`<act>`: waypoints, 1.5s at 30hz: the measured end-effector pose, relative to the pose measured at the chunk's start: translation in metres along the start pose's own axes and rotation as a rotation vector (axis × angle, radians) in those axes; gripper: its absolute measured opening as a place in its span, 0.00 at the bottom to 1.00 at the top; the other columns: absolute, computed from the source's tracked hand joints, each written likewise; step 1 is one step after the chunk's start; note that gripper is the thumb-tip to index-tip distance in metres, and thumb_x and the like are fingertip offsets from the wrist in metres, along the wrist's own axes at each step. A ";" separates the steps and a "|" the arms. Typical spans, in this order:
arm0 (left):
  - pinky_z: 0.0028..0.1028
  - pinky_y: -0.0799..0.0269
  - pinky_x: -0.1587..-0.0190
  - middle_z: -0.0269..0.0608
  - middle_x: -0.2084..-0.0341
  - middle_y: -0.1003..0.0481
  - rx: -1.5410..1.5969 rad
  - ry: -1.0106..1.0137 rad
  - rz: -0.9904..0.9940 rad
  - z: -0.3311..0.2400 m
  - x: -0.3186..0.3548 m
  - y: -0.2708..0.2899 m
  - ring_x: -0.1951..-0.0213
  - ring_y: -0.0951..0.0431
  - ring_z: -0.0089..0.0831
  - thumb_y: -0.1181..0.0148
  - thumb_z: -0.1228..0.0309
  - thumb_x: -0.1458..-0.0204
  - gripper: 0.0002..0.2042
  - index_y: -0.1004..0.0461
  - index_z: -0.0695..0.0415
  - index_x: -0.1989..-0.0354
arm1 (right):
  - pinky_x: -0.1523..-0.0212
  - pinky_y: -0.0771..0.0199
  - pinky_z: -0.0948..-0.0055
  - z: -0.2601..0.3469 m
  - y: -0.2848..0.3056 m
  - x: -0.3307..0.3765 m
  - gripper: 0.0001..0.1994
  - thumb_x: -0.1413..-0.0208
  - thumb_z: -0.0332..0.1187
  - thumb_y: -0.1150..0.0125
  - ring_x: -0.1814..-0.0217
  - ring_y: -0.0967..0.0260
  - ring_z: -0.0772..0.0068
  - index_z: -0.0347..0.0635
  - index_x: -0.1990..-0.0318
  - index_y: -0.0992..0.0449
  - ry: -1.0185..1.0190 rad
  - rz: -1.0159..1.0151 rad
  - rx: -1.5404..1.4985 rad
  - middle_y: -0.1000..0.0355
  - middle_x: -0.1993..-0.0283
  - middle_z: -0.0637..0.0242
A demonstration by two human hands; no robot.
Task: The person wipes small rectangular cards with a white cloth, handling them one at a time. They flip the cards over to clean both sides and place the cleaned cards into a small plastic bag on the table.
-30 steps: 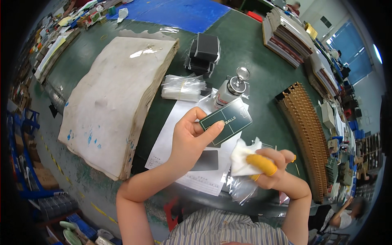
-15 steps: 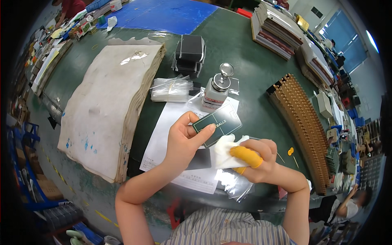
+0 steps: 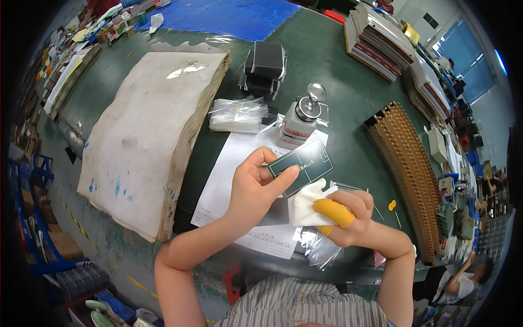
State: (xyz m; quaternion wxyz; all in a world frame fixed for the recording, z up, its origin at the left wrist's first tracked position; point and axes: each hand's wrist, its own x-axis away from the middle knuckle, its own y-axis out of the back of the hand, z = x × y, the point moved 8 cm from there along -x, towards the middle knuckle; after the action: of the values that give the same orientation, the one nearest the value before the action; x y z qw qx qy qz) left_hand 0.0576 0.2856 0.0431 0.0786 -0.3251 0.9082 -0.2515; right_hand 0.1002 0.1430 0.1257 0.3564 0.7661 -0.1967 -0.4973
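Note:
Between thumb and fingers, my left hand (image 3: 255, 182) grips a dark green card (image 3: 308, 167) with a white line pattern and lettering. Close to the card's lower edge, my right hand (image 3: 348, 215) is closed on a white cloth (image 3: 311, 203). Yellow finger cots (image 3: 333, 211) cover fingers of that hand. Beneath both hands lie printed white paper sheets (image 3: 218, 188) and a dark flat piece (image 3: 275, 212), partly hidden. Clear plastic bags (image 3: 322, 249) lie under the right hand. A pump-top bottle (image 3: 297, 126) stands just beyond the card.
Behind the bottle are clear sleeves (image 3: 237, 115) and stacked dark boxes (image 3: 267, 60). A thick pile of stained sheets (image 3: 141, 125) fills the left side. On the right stands a long brown notched stack (image 3: 406, 180), near small yellow pieces (image 3: 391, 205). Stacked boards (image 3: 376, 46) sit at the far right.
The view has shifted slightly, so the tabletop things appear farther right. Both hands keep their grips; the cloth now sits just below the card's edge.

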 end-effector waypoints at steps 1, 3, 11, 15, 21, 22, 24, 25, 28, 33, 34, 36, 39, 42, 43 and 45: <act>0.18 0.27 0.67 0.44 0.72 0.22 0.012 -0.002 0.001 -0.001 0.000 -0.001 0.71 0.22 0.19 0.43 0.79 0.48 0.10 0.40 0.57 0.71 | 0.66 0.41 0.74 0.000 0.001 0.005 0.12 0.68 0.36 0.38 0.62 0.35 0.71 0.45 0.71 0.22 -0.024 0.000 0.008 0.29 0.61 0.69; 0.18 0.27 0.66 0.44 0.72 0.22 0.016 -0.009 0.007 -0.003 0.000 -0.002 0.71 0.22 0.20 0.43 0.79 0.48 0.09 0.40 0.57 0.70 | 0.66 0.41 0.73 -0.001 0.004 0.007 0.11 0.67 0.36 0.38 0.61 0.34 0.70 0.45 0.72 0.23 -0.030 -0.013 0.021 0.29 0.61 0.70; 0.18 0.29 0.70 0.43 0.73 0.23 0.070 -0.044 0.018 -0.006 0.001 -0.004 0.71 0.23 0.19 0.42 0.76 0.48 0.10 0.39 0.58 0.70 | 0.66 0.40 0.69 -0.013 0.017 0.018 0.09 0.70 0.33 0.37 0.60 0.32 0.65 0.45 0.76 0.25 -0.034 -0.038 0.065 0.28 0.60 0.67; 0.19 0.28 0.69 0.43 0.73 0.23 0.084 -0.031 0.056 -0.005 0.001 -0.008 0.70 0.23 0.20 0.42 0.77 0.48 0.10 0.39 0.58 0.70 | 0.64 0.38 0.66 -0.047 0.017 0.027 0.09 0.72 0.29 0.36 0.60 0.32 0.62 0.42 0.78 0.27 -0.197 0.007 0.202 0.28 0.61 0.64; 0.19 0.28 0.68 0.40 0.72 0.24 0.060 -0.014 0.099 0.000 0.003 -0.015 0.70 0.23 0.19 0.41 0.79 0.49 0.10 0.39 0.57 0.70 | 0.57 0.33 0.64 -0.089 0.005 0.056 0.13 0.57 0.30 0.34 0.56 0.33 0.58 0.44 0.61 0.23 -0.605 0.294 0.156 0.29 0.53 0.63; 0.19 0.28 0.68 0.39 0.72 0.25 0.055 -0.012 0.110 -0.001 0.003 -0.018 0.70 0.23 0.19 0.41 0.79 0.49 0.10 0.39 0.57 0.70 | 0.56 0.33 0.64 -0.092 0.006 0.066 0.13 0.56 0.31 0.35 0.56 0.33 0.59 0.44 0.60 0.23 -0.655 0.341 0.126 0.29 0.53 0.62; 0.18 0.28 0.68 0.38 0.73 0.25 0.010 -0.014 0.127 0.004 0.003 -0.022 0.70 0.24 0.19 0.41 0.79 0.49 0.10 0.39 0.57 0.70 | 0.56 0.32 0.66 -0.094 0.016 0.077 0.15 0.55 0.32 0.35 0.56 0.32 0.60 0.44 0.57 0.24 -0.719 0.362 0.097 0.29 0.53 0.62; 0.18 0.28 0.67 0.37 0.73 0.25 -0.014 -0.015 0.135 0.006 0.003 -0.025 0.70 0.24 0.18 0.41 0.79 0.49 0.10 0.39 0.57 0.70 | 0.55 0.32 0.67 -0.094 0.025 0.078 0.17 0.55 0.32 0.35 0.57 0.31 0.61 0.44 0.55 0.25 -0.732 0.335 0.098 0.29 0.54 0.63; 0.18 0.28 0.67 0.37 0.73 0.26 -0.039 0.005 0.167 0.010 0.010 -0.039 0.71 0.25 0.18 0.41 0.80 0.50 0.10 0.39 0.58 0.69 | 0.55 0.32 0.70 -0.094 0.049 0.091 0.22 0.53 0.32 0.35 0.58 0.30 0.63 0.44 0.49 0.30 -0.878 0.220 -0.062 0.28 0.54 0.63; 0.18 0.27 0.67 0.38 0.72 0.25 -0.081 0.075 0.223 0.019 0.028 -0.065 0.69 0.25 0.18 0.41 0.80 0.50 0.09 0.38 0.58 0.68 | 0.53 0.34 0.74 -0.076 0.073 0.112 0.27 0.47 0.32 0.39 0.56 0.30 0.70 0.42 0.40 0.41 -1.110 0.034 -0.642 0.28 0.54 0.63; 0.18 0.27 0.67 0.38 0.72 0.25 -0.086 0.090 0.237 0.022 0.032 -0.071 0.69 0.25 0.18 0.41 0.80 0.50 0.09 0.37 0.59 0.68 | 0.52 0.34 0.74 -0.068 0.077 0.117 0.28 0.46 0.31 0.40 0.55 0.30 0.72 0.42 0.39 0.43 -1.124 0.010 -0.723 0.28 0.54 0.63; 0.17 0.29 0.67 0.37 0.71 0.25 -0.087 0.113 0.267 0.028 0.043 -0.087 0.69 0.25 0.17 0.41 0.80 0.50 0.10 0.37 0.59 0.67 | 0.51 0.35 0.73 -0.052 0.083 0.128 0.29 0.44 0.31 0.42 0.54 0.31 0.74 0.42 0.37 0.47 -1.164 -0.048 -0.891 0.28 0.54 0.63; 0.17 0.30 0.66 0.36 0.70 0.25 -0.098 0.175 0.339 0.040 0.059 -0.109 0.69 0.26 0.16 0.40 0.81 0.51 0.10 0.37 0.59 0.67 | 0.50 0.36 0.74 -0.029 0.084 0.146 0.33 0.44 0.30 0.42 0.56 0.31 0.75 0.42 0.35 0.52 -1.232 -0.140 -1.143 0.29 0.55 0.63; 0.17 0.30 0.66 0.35 0.69 0.25 -0.085 0.212 0.382 0.055 0.072 -0.132 0.67 0.26 0.16 0.40 0.81 0.50 0.10 0.37 0.58 0.67 | 0.52 0.36 0.75 -0.011 0.095 0.161 0.33 0.45 0.30 0.41 0.59 0.32 0.77 0.43 0.35 0.52 -1.254 -0.190 -1.171 0.29 0.57 0.65; 0.17 0.30 0.65 0.35 0.69 0.26 -0.101 0.227 0.382 0.057 0.077 -0.140 0.67 0.27 0.16 0.40 0.80 0.50 0.10 0.37 0.58 0.67 | 0.56 0.35 0.77 -0.007 0.098 0.165 0.34 0.46 0.29 0.40 0.62 0.34 0.79 0.44 0.35 0.51 -1.256 -0.185 -1.153 0.30 0.61 0.67; 0.17 0.30 0.65 0.34 0.70 0.25 -0.149 0.265 0.430 0.067 0.087 -0.153 0.67 0.27 0.15 0.40 0.80 0.50 0.10 0.37 0.58 0.67 | 0.59 0.36 0.79 0.002 0.104 0.179 0.35 0.47 0.28 0.39 0.63 0.34 0.80 0.45 0.35 0.50 -1.302 -0.178 -1.129 0.32 0.63 0.68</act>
State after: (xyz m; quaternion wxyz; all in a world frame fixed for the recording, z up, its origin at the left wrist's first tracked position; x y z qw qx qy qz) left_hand 0.0947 0.1023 0.0651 -0.0134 -0.0939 0.9748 -0.2019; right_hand 0.1809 -0.0447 0.0914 0.4595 0.0499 -0.0247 -0.8864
